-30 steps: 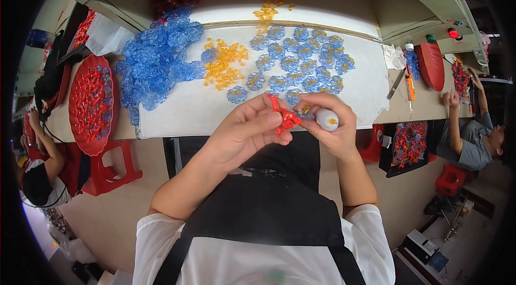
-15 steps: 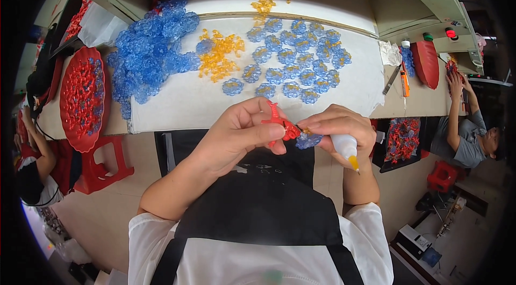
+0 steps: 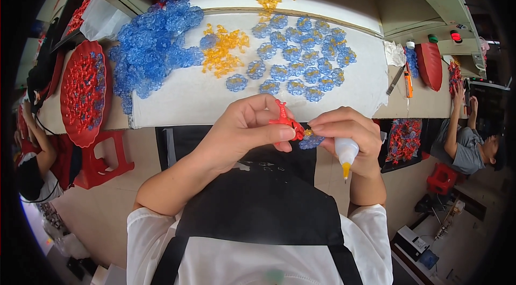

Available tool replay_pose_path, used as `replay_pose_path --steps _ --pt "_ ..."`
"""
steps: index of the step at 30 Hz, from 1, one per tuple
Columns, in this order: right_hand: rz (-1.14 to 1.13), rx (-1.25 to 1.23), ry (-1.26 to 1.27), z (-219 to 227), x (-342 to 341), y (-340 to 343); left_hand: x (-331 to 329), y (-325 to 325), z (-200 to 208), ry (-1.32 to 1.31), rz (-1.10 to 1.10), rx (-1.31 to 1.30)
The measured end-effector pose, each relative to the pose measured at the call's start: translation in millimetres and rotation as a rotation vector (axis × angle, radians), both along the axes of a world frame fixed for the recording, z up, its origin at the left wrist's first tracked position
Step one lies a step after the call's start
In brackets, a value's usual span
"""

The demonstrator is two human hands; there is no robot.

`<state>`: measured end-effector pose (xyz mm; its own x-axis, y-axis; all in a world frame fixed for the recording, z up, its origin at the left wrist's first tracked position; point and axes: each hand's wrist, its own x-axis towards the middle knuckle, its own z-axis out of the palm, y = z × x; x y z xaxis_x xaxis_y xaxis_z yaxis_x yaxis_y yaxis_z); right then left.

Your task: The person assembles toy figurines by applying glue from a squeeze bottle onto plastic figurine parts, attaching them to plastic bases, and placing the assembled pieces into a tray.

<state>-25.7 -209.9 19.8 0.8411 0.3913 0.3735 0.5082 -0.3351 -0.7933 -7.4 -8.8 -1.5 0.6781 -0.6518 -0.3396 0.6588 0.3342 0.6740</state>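
Observation:
Above my lap, just off the table's near edge, my left hand [image 3: 236, 132] pinches a red plastic figure-like piece [image 3: 281, 115] between thumb and fingers. My right hand [image 3: 361, 130] meets it, its fingertips at a clear blue scalloped piece [image 3: 310, 143] with a small yellow bit on it. The red and blue pieces are touching; whether they are joined cannot be seen. Tucked in the same right hand is a white squeeze bottle [image 3: 346, 150], its yellow nozzle and thin tip pointing down.
Rows of blue pieces with yellow bits [image 3: 292, 53] lie on the white sheet [image 3: 188, 97]. To their left are loose yellow pieces [image 3: 223, 51] and a blue heap [image 3: 150, 43]. A red tray [image 3: 107, 91] holds mixed pieces. A knife [image 3: 396, 79] lies at right; people work on both sides.
Both hands have shifted slightly right with the red and blue pieces. The bottle's nozzle has swung to point more steeply down.

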Motion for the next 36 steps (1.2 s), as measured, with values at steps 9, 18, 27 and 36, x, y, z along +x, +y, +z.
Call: replay_pose_path --steps 9,18,27,36 --pt "0.124 -0.04 -0.028 7.4 10.9 -3.2 3.4 2.8 0.8 0.061 -0.064 0.026" --pt "0.24 -0.106 0.013 13.5 15.7 -4.6 7.4 1.6 1.8 0.082 -0.119 0.039" --pt "0.29 -0.181 0.032 20.2 15.0 -7.6 12.1 0.5 -1.4 0.115 -0.235 0.035" --pt "0.267 -0.282 0.059 22.2 15.5 -9.5 15.5 -5.4 6.4 0.169 -0.223 0.098"
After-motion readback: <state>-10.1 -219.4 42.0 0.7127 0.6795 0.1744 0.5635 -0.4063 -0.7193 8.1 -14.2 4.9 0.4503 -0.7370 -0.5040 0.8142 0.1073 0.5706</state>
